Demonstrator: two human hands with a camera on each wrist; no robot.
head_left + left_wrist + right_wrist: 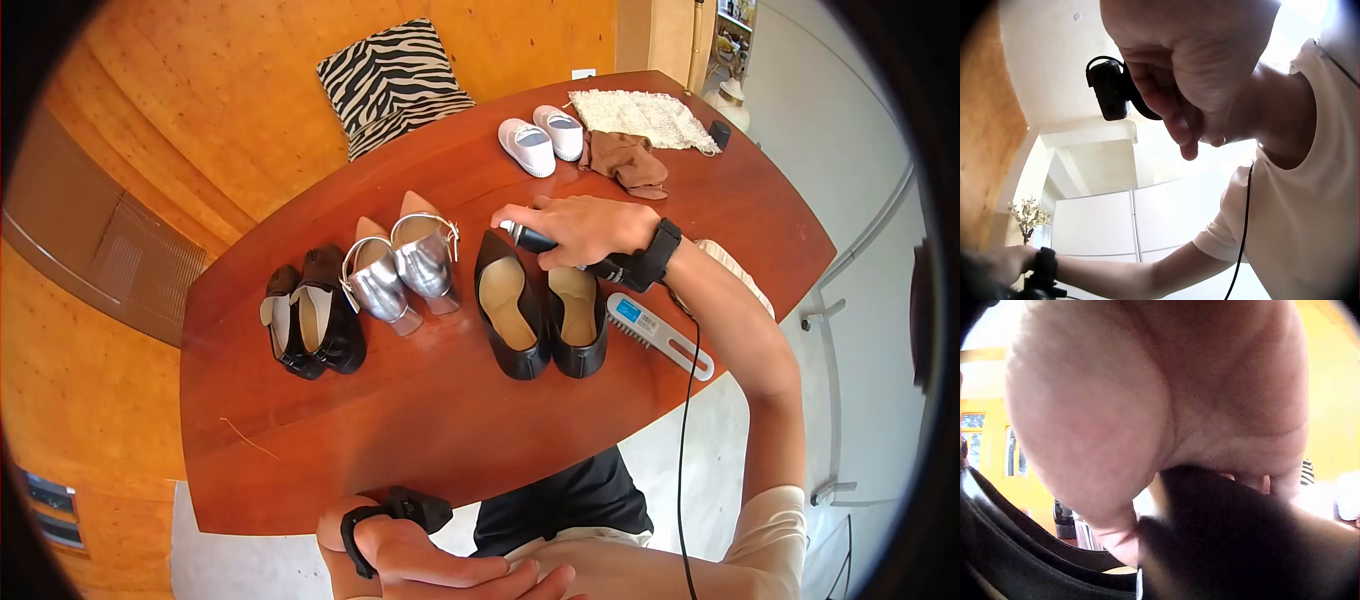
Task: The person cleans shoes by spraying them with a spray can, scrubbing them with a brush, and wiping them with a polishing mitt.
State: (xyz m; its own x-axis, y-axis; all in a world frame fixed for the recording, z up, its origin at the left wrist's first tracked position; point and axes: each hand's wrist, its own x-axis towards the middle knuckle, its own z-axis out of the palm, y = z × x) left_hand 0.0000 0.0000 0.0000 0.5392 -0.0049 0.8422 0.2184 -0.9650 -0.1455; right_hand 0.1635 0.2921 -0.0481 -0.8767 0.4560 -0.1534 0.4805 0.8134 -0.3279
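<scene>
My right hand (600, 232) grips a dark spray can (530, 238) with a white nozzle, the index finger at the nozzle. The can is tilted over the toes of two black pumps (522, 362), which stand side by side with tan insoles. In the right wrist view the dark can (1229, 544) fills the lower middle under the palm, and a black shoe edge (1029, 540) runs along the lower left. My left hand (440, 555) is raised off the table near my body, its fingers loosely bent and holding nothing.
Left of the pumps stand silver heels (430, 265) and black buckled shoes (340, 345). A grey-white brush (660, 335) lies right. Behind are white shoes (527, 148), a brown cloth (628, 165), a cream knit cloth (650, 118) and a small black cap (719, 135). A black cable (684, 440) hangs by my right arm.
</scene>
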